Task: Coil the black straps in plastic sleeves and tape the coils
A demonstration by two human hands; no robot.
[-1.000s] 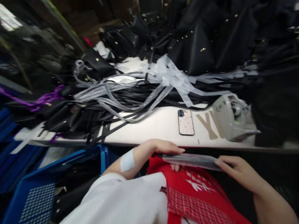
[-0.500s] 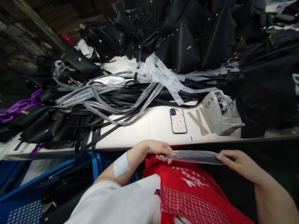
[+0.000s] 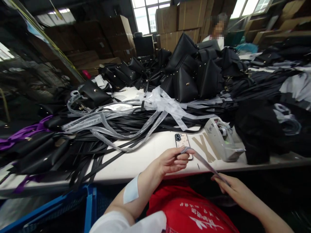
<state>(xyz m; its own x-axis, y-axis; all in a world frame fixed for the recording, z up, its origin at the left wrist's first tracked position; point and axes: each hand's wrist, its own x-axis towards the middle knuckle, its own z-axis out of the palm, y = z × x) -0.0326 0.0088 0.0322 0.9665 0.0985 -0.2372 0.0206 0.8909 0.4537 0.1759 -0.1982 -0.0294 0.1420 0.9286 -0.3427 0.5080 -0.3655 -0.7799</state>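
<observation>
A translucent plastic strip (image 3: 205,163) is stretched slantwise between my two hands, above the table's front edge. My left hand (image 3: 173,160) pinches its upper end, where the plastic curls over the fingers. Lower and to the right, my right hand (image 3: 232,187) has its fingers closed on the strip's other part. Whether a strap lies inside the plastic I cannot tell. Behind my left hand a phone in a patterned case (image 3: 182,139) lies on the white table (image 3: 150,161), partly hidden by the hand. Several black straps (image 3: 131,124), some in clear plastic sleeves (image 3: 145,131), are heaped beyond.
A tape dispenser (image 3: 224,140) stands on the right beside brown tape strips (image 3: 202,147). Black bags (image 3: 186,84) are piled at the back. A blue crate (image 3: 88,207) sits below the table at left. A person (image 3: 217,32) is in the background near stacked cartons (image 3: 190,14).
My view has tipped upward, bringing windows and a person into sight. Both hands have risen toward the table, and the strip has gone from nearly level to slanting, its left end higher.
</observation>
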